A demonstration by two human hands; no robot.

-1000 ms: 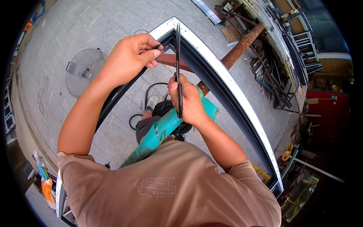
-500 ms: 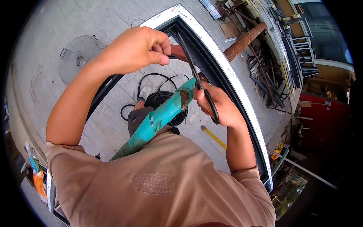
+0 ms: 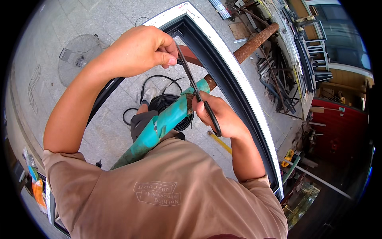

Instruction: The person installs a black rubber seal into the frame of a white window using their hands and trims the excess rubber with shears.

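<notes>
My left hand [image 3: 148,51] is pinched above the far side of a large frame's opening, gripping a thin black strip [image 3: 179,61] whose end shows just past the fingertips. In my right hand [image 3: 221,113] is a pair of scissors [image 3: 186,67] with black handles. Its blades point up and away, their tips right beside the left fingertips; whether they touch the strip I cannot tell. Both hands are over the frame [image 3: 230,59], which has a white outer face and black inner grooves. A pipe wrapped in teal covering [image 3: 159,126] runs beneath the hands.
A coil of black strip [image 3: 166,104] lies on the tiled floor by my foot. The pipe's bare rusty end [image 3: 256,42] sticks out beyond the frame. A floor fan [image 3: 79,59] is at left, scrap metal [image 3: 274,79] at right, and a yellow bar [image 3: 220,142] below the right hand.
The scissors have moved left with my right hand, bringing their tips from over the frame's inner edge to my left fingertips. The left hand has barely moved.
</notes>
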